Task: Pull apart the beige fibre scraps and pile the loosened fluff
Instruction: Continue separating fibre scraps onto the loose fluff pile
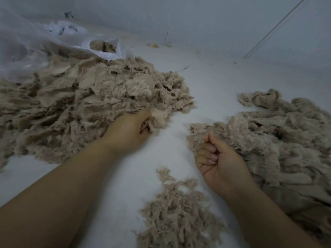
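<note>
The left hand [129,133] grips a beige fibre scrap [157,117] at the near edge of a large heap of beige fibre scraps [86,97] on the white desk [211,83]. The right hand [220,163], palm up with fingers curled and holding nothing, rests against a second beige heap [279,133] on the right. A small pile of loosened beige fluff [177,208] lies between the forearms. A clear plastic bag [35,43] holding more scraps sits behind the large heap.
</note>
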